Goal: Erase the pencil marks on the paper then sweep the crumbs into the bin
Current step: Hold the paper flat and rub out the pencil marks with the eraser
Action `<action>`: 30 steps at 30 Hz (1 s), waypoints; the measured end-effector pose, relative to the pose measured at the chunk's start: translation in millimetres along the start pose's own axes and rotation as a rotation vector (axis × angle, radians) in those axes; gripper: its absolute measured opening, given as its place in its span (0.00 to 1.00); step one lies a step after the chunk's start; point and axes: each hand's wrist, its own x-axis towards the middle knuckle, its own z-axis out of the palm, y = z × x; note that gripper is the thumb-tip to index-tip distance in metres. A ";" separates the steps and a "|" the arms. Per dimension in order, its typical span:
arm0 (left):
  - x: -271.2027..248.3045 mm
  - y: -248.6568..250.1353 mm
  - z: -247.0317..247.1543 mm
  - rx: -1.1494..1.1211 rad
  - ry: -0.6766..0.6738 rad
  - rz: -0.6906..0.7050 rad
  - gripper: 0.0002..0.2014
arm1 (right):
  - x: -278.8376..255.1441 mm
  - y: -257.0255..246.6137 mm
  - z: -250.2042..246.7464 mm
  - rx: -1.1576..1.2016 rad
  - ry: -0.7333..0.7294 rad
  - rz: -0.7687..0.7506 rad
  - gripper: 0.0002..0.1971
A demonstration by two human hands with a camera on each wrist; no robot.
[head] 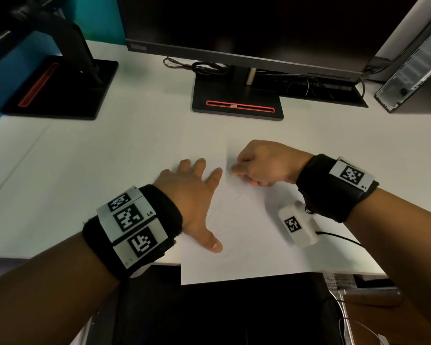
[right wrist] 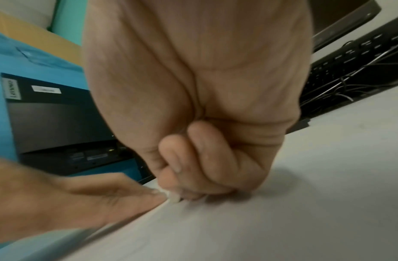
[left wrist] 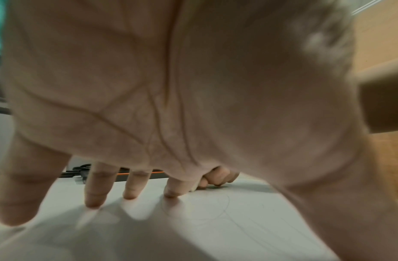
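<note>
A white sheet of paper (head: 254, 235) with faint pencil lines (head: 224, 202) lies on the desk, its near edge hanging over the desk front. My left hand (head: 192, 195) lies flat with spread fingers (left wrist: 97, 190) on the paper's left part. My right hand (head: 256, 165) is curled at the paper's far left corner and pinches a small white eraser (right wrist: 174, 198), pressed on the sheet beside the left index fingertip. The eraser (left wrist: 193, 188) is mostly hidden by the fingers. No bin and no crumbs are visible.
A monitor on a black stand (head: 237, 100) is behind the paper, with cables (head: 204, 67) at its foot. A second stand (head: 60, 88) sits at the far left, a computer case (head: 413, 68) at the far right. A keyboard (right wrist: 349, 67) lies behind the right hand.
</note>
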 end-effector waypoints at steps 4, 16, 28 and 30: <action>0.6 -0.6 0.4 0.001 0.000 0.004 0.73 | -7.3 -4.6 8.1 -0.022 -0.158 -0.042 0.18; 1.3 -0.5 -0.2 -0.005 -0.025 0.002 0.74 | -2.5 1.9 -3.8 -0.019 -0.061 0.003 0.19; 2.0 -1.3 0.4 -0.007 -0.029 -0.001 0.74 | -11.0 5.1 3.5 -0.098 -0.083 -0.051 0.20; 2.5 -0.9 0.2 -0.005 -0.037 -0.003 0.74 | -16.1 3.7 8.9 -0.049 -0.162 -0.059 0.19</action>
